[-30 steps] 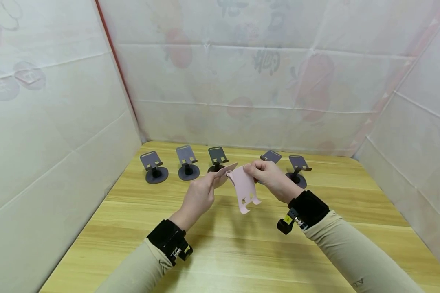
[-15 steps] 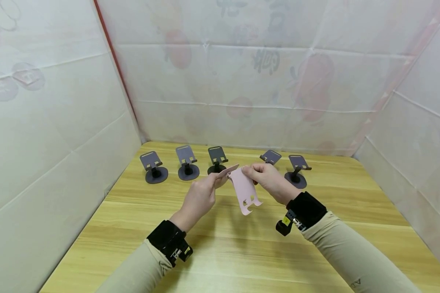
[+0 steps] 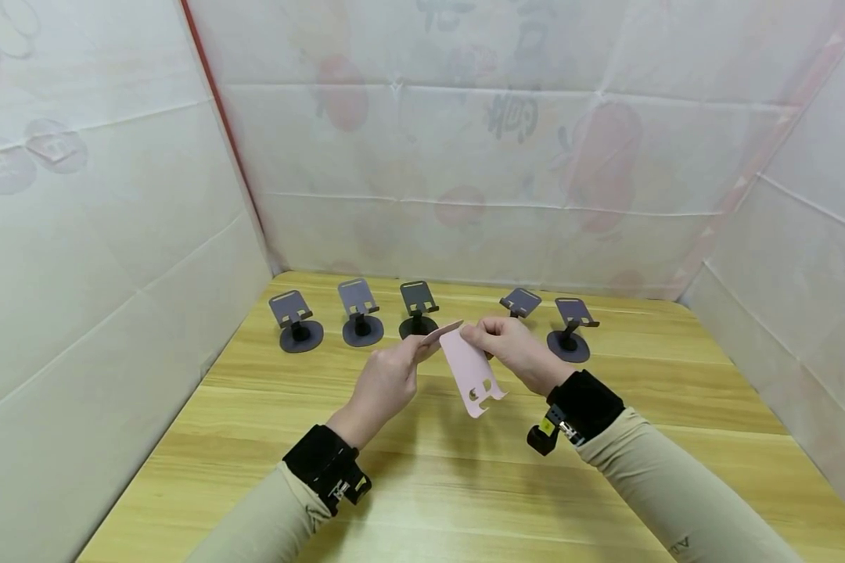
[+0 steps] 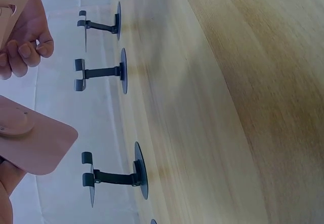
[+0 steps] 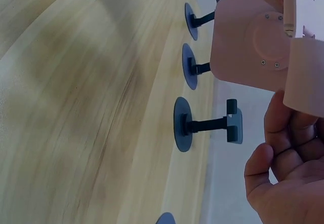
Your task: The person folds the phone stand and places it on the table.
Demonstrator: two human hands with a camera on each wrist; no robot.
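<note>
A pink folding phone stand (image 3: pixel 470 374) is held above the wooden table (image 3: pixel 422 469) between both hands. My left hand (image 3: pixel 417 349) pinches its round-cornered base (image 3: pixel 442 331), which the left wrist view shows as a pink slab (image 4: pixel 31 144). My right hand (image 3: pixel 490 335) grips the top of the stand's back plate, which hangs down with two cut-outs near its hooked lower end. In the right wrist view the base's underside (image 5: pixel 249 51) shows screws, and the plate (image 5: pixel 307 77) lies against my curled fingers (image 5: pixel 283 155).
Several dark grey phone stands sit in a row at the table's far edge: three on the left (image 3: pixel 295 319) (image 3: pixel 360 316) (image 3: pixel 418 307) and two on the right (image 3: pixel 519 301) (image 3: pixel 569 329). White sheet walls (image 3: pixel 113 234) enclose the table on three sides.
Both hands have drifted slightly left and down with the pink stand. The back plate's lower end has swung a little to the right.
</note>
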